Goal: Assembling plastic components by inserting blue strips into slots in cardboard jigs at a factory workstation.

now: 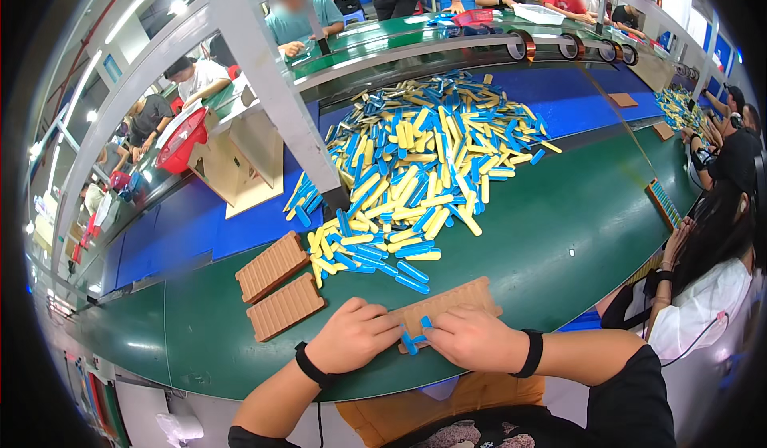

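Observation:
A brown ribbed tray [462, 295] lies in front of me on the green table, its lower part behind my hands. My left hand [355, 339] is closed at the tray's left end, fingertips beside a flat blue strip [411, 344] with rounded ends; what they grip is hidden. Over the tray, my right hand [473, 338] pinches a blue strip [426, 322] that shows partly beyond the fingers. Farther off spreads a big heap of yellow and blue strips [423, 160]. To the left, two more brown ribbed trays [286, 307] lie side by side.
A metal post [292, 105] stands at the heap's left side. Behind it are a wooden box [240, 160] and a red basket [184, 140]. At the right, a co-worker [711, 264] sits by a filled tray [663, 203]. Other people work across the line.

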The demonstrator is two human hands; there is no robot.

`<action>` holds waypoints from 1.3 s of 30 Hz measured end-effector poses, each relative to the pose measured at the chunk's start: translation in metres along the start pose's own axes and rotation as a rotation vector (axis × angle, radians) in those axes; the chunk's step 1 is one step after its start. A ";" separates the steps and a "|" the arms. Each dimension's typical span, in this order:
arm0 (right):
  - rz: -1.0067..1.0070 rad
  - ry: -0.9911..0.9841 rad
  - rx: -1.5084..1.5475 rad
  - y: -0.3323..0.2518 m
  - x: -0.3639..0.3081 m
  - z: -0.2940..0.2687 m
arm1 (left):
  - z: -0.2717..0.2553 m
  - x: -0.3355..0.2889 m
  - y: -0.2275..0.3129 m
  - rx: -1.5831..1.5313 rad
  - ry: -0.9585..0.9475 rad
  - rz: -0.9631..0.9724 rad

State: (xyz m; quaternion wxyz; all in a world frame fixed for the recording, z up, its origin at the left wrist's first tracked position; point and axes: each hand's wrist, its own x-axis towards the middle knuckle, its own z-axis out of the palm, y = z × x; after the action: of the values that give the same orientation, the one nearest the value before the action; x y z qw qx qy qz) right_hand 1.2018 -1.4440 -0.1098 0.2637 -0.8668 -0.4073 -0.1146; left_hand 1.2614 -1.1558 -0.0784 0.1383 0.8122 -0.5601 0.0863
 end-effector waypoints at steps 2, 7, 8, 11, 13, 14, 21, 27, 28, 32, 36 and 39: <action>-0.009 -0.020 -0.001 0.000 0.005 0.004 | 0.002 0.002 -0.002 0.040 -0.112 0.029; 0.014 -0.043 0.065 -0.005 0.012 0.010 | -0.006 -0.004 0.006 0.150 -0.188 0.028; 0.016 -0.046 0.062 -0.007 0.012 0.010 | -0.007 -0.006 0.009 0.212 -0.189 0.015; 0.036 -0.067 0.044 -0.009 0.010 0.012 | -0.002 -0.013 0.010 0.204 -0.172 -0.035; 0.004 -0.102 -0.023 -0.008 0.008 0.012 | -0.001 -0.017 0.006 0.197 -0.165 -0.041; 0.001 -0.104 -0.022 -0.008 0.009 0.010 | -0.002 -0.019 0.005 0.196 -0.162 -0.044; -0.101 -0.193 -0.196 -0.004 0.019 0.004 | -0.004 -0.019 0.005 0.092 -0.191 -0.112; -0.021 -0.221 -0.246 -0.011 0.027 -0.004 | -0.016 -0.029 0.013 0.000 -0.146 -0.205; 0.012 -0.209 -0.269 -0.011 0.027 -0.002 | -0.018 -0.032 0.015 -0.001 -0.133 -0.228; 0.052 -0.182 -0.219 -0.001 0.025 0.007 | -0.020 -0.034 0.032 -0.084 -0.109 -0.248; 0.021 -0.075 -0.127 0.006 0.026 0.007 | -0.011 -0.025 0.049 -0.164 -0.086 -0.197; 0.036 -0.051 -0.061 0.006 0.023 0.006 | -0.003 -0.021 0.053 -0.196 -0.098 -0.161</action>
State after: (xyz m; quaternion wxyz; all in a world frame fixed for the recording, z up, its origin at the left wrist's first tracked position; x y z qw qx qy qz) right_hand 1.2208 -1.4287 -0.1076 0.2287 -0.8842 -0.3948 -0.1002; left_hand 1.2047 -1.1536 -0.0755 0.1956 0.8405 -0.5048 -0.0201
